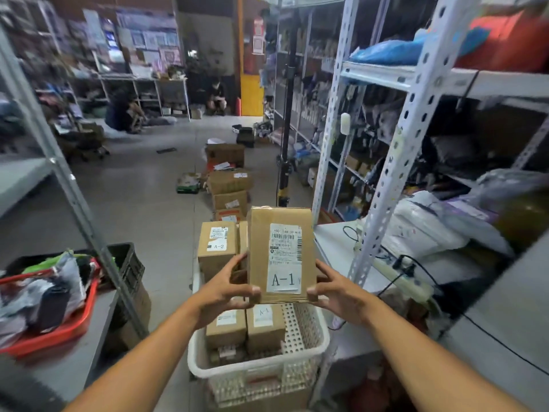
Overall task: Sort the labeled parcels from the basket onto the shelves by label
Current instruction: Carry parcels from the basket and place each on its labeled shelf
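Observation:
A brown cardboard parcel (280, 221) with a white label reading A-1 stands upright above the white perforated basket (303, 346). My left hand (227, 288) grips its lower left edge and my right hand (334, 288) grips its lower right edge. Behind it stands a parcel labelled A-2 (218, 248). Two more labelled brown parcels (245, 325) lie inside the basket below my hands.
White metal shelving (398, 162) stuffed with bags and parcels runs along the right. A grey shelf on the left carries a red tray (64, 328) and a black crate (127, 263). Cardboard boxes (230, 181) line the floor ahead. Two people crouch far back.

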